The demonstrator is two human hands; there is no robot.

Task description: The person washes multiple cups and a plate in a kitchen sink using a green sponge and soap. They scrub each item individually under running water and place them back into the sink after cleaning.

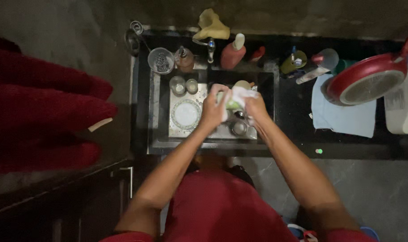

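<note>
Standing at a steel sink [159, 112] set in a dark counter [293, 130], a person is working with both hands raised over the basin. Left hand [213, 110] is curling closed around a pale green item [232, 104], possibly a cup or small bowl; its exact shape cannot be told. Right hand [256, 107] is gripping a white cloth [242, 94] and pressing it against the same green item, so the two hands are meeting just above the middle of the sink.

Below the hands a white plate [186, 114] with a patterned rim is lying flat in the left part of the basin, and two small glasses [184, 85] are standing upright just beyond it. A round steel piece [238, 127] is sitting under the right hand. Behind the sink a tap [210, 47] is standing between a brown bottle [185, 59] and a red bottle [233, 54] with a white top. A yellow cloth [211, 26] is lying by the wall. On the counter to the right, a red pan [369, 78] is resting over a light blue cloth [343, 117].
</note>
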